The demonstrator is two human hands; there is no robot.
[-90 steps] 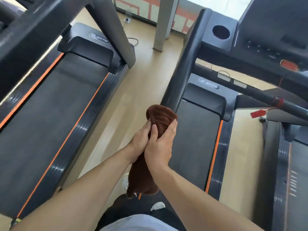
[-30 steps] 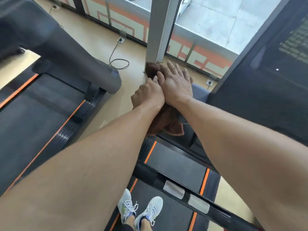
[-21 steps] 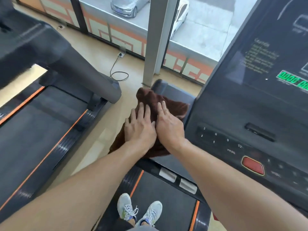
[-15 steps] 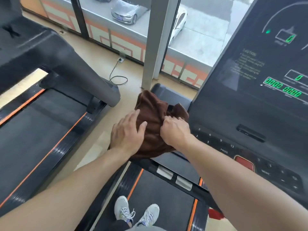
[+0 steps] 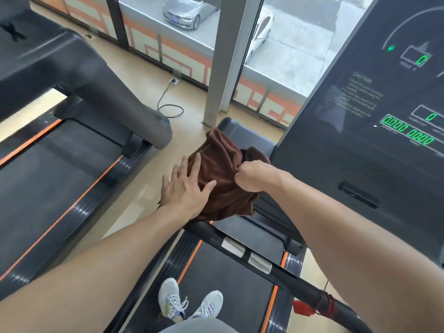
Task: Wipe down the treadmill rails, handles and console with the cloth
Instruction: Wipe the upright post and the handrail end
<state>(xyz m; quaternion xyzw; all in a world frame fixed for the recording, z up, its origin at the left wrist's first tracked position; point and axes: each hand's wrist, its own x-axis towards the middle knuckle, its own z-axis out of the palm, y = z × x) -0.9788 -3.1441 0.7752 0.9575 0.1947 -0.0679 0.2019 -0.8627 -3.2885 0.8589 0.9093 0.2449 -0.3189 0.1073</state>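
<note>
Brown cloth (image 5: 221,179) lies bunched at the console's (image 5: 374,131) left edge, the right hand (image 5: 252,176) fisted into its folds, the left hand (image 5: 186,188) spread flat against it.

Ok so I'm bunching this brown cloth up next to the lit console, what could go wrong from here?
1. The console is powered, with green digits lit; wiping over its keys might start the belt while your shoes stand on it.
2. Only your right hand pinches the cloth; the left hand lies flat, so it could slip to the floor.
</note>
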